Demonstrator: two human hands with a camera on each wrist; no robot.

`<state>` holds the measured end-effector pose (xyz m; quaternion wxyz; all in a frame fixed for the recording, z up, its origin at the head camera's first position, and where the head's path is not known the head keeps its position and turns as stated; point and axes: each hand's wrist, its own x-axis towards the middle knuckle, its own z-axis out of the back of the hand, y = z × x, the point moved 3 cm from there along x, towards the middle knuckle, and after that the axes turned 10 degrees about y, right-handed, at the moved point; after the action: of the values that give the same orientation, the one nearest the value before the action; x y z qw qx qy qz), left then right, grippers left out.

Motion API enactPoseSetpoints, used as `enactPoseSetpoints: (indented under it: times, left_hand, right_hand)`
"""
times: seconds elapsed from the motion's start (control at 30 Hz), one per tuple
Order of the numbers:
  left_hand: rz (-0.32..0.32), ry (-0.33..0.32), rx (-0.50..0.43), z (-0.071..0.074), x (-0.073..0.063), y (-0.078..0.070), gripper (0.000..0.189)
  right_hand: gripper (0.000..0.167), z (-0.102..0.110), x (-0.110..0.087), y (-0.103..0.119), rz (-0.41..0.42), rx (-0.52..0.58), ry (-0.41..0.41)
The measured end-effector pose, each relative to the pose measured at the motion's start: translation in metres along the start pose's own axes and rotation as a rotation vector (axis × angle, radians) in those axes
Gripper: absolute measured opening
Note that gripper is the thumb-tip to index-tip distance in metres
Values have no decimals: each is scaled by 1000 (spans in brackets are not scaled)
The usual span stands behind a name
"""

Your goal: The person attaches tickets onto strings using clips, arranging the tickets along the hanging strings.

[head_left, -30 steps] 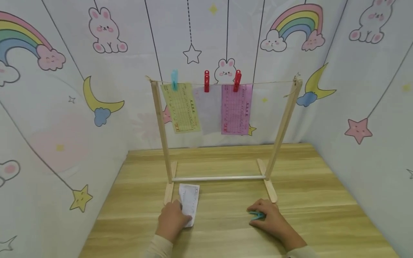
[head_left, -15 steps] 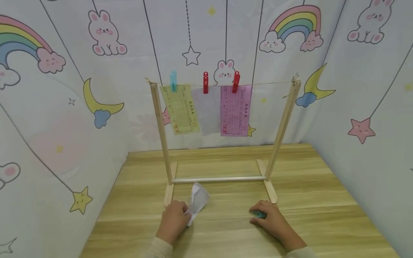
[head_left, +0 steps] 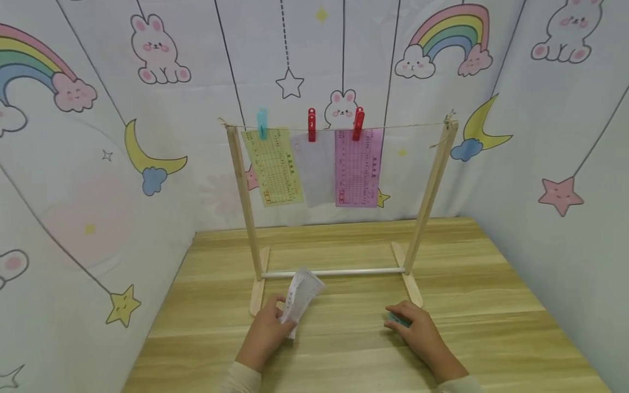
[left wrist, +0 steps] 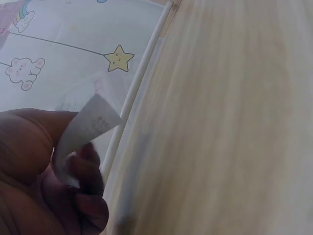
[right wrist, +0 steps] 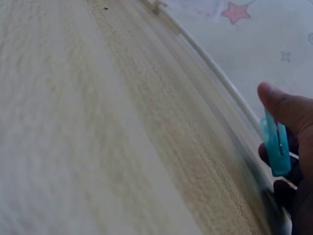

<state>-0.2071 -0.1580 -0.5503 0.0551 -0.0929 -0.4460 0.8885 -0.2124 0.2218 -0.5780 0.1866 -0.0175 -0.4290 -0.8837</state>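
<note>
A slip of white printed paper point(head_left: 302, 292) is pinched between the thumb and fingers of my left hand point(head_left: 265, 330), in front of the rack's left foot. In the left wrist view the paper point(left wrist: 90, 125) curls up out of the hand point(left wrist: 29, 156). My right hand point(head_left: 417, 333) holds a teal clothespin point(head_left: 399, 319) near the rack's right foot. The right wrist view has this clothespin point(right wrist: 278, 147) between thumb and fingers. On the string hang a yellow slip point(head_left: 275, 169), a white slip point(head_left: 314, 174) and a pink slip point(head_left: 357, 169).
A wooden rack with a left post point(head_left: 244, 207), a right post point(head_left: 432, 202) and a white crossbar point(head_left: 354, 272) stands on the wood-grain table point(head_left: 344, 349). A light blue clothespin point(head_left: 262, 125) and red clothespins point(head_left: 312, 125) grip the string. Printed walls enclose the table.
My left hand has lifted the white slip off the table, tilting it to the right and toward the crossbar. My right hand has shifted slightly right and forward with the clothespin.
</note>
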Motion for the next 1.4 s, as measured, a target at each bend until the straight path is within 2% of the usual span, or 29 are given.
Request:
enactPoseSetpoints:
  times: [0.1, 0.2, 0.33, 0.43, 0.57, 0.67, 0.8, 0.9, 1.0, 1.07, 1.17, 1.27, 1.33, 1.4]
  left_hand:
    - [29, 5, -39, 0, 1, 3, 69]
    - [59, -4, -31, -1, 2, 5, 69]
    - [100, -57, -19, -1, 3, 7, 59]
    - [119, -89, -16, 0, 2, 7, 42]
    - [117, -57, -4, -2, 2, 6, 20]
    - [115, -26, -14, -3, 0, 5, 17]
    - [101, -16, -45, -4, -2, 2, 15]
    - [59, -32, -20, -2, -2, -3, 9]
    - [-12, -78, 49, 1, 0, -10, 4]
    - [-56, -111, 77, 4, 1, -18, 4]
    - [-127, -154, 71, 8, 5, -34, 5]
    - [-200, -177, -26, 16, 12, -57, 5]
    - [-245, -175, -137, 22, 18, -76, 5]
    - [-277, -168, -271, 27, 24, -97, 6]
  right_hand:
    - [34, 0, 0, -1, 1, -4, -2]
    - [34, 0, 0, -1, 5, -17, -6]
    - [36, 1, 0, -1, -8, -26, -1]
    - [37, 1, 0, -1, -23, -27, 7]
    - [37, 1, -2, 1, -23, -34, 8]
    - [36, 2, -4, 2, -28, -51, 11]
    - [31, 5, -4, 4, -56, -69, 34]
    - [29, 10, -4, 5, -95, -36, 72]
    - [32, 19, -2, 6, -154, 28, 99]
    - [33, 29, -2, 10, -187, 53, 104]
    - [34, 47, 1, 20, -196, 68, 103]
    - [37, 71, 7, 37, -187, 119, 105]
    - [40, 92, 13, 52, -177, 170, 98]
    - [39, 115, 22, 71, -145, 174, 66]
